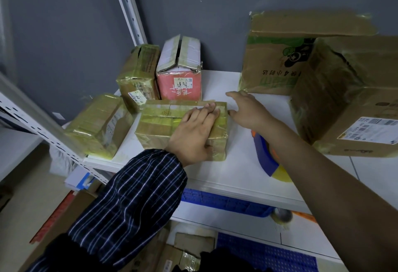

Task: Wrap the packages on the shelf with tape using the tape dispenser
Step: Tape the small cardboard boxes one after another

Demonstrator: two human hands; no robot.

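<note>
- Fingers (pixel 207 110) of the left hand (pixel 191 136) lie straight on the taped package (pixel 159 125).
- Right hand (pixel 245 110) spread, empty, just beside.
- Likely smoothing; next needs the tape dispenser (pixel 263 157), lying under the right forearm.

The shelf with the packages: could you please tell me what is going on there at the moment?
A person is handling a taped package at the front of the shelf. The left hand presses flat on its top, and the right hand reaches in open, fingers spread, by its right end. The tape dispenser lies on the shelf under the right forearm, held by neither hand.
</note>
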